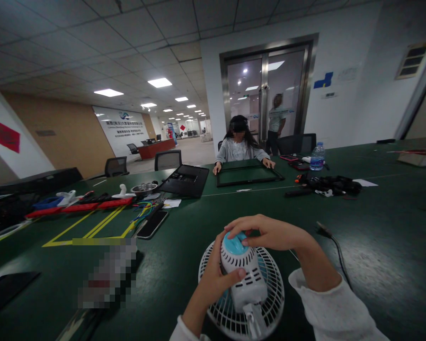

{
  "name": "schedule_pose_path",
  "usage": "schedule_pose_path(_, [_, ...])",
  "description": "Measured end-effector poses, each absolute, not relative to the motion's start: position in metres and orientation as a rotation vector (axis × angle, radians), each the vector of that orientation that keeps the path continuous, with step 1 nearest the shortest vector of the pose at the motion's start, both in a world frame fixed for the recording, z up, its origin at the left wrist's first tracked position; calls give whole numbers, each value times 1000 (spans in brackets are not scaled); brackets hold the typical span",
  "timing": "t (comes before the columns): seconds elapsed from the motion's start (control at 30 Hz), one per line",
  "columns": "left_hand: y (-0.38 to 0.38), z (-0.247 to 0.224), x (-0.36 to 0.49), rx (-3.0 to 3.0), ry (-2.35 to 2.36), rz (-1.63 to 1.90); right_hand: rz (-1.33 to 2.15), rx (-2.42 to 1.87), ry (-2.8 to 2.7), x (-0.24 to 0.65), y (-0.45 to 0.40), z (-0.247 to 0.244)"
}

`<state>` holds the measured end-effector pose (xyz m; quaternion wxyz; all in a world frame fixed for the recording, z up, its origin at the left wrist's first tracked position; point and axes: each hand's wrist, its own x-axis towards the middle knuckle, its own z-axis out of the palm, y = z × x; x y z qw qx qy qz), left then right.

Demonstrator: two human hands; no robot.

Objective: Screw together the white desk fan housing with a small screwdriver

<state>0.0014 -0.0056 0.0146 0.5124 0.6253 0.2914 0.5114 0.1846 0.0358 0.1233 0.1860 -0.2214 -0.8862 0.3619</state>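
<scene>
A small white electric fan point(246, 289) lies on the green table in front of me, its round grille facing down and its motor housing facing up. Light blue in colour, a knob point(236, 244) caps the top of the housing. My left hand point(216, 270) is wrapped round the housing's left side, thumb across the front. From the right, my right hand point(259, 232) reaches over and has its fingers closed on the blue knob. To the right lies the fan's power cord, ending in a plug point(323, 229).
Across the table a person holds a thin black frame point(250, 182). A phone point(152, 224), a black panel point(186, 180), a metal bowl point(144, 188) and coloured wires are at the left. A water bottle point(317, 157) and a heap of black parts point(328, 183) stand farther right.
</scene>
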Motion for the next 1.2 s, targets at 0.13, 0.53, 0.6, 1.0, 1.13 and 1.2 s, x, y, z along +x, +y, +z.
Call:
schedule_pose_path(0.13, [-6, 16, 2, 1524, 693, 1243, 986, -654, -2533, 186, 36, 124])
schedule_pose_path(0.53, [-8, 21, 2, 1555, 709, 1235, 701, -881, -2536, 173, 29, 125])
schedule_pose_path(0.6, [-8, 21, 1, 1544, 712, 1225, 633, -922, -2522, 170, 28, 123])
schedule_pose_path(1.0, [-8, 17, 1, 1523, 706, 1212, 231, -1187, -2479, 152, 15, 123])
schedule_pose_path(1.13, [-7, 17, 1, 1529, 735, 1219, 189, -1224, -2477, 146, 13, 126])
schedule_pose_path(1.2, [-7, 17, 1, 1518, 739, 1212, 163, -1242, -2477, 143, 12, 125])
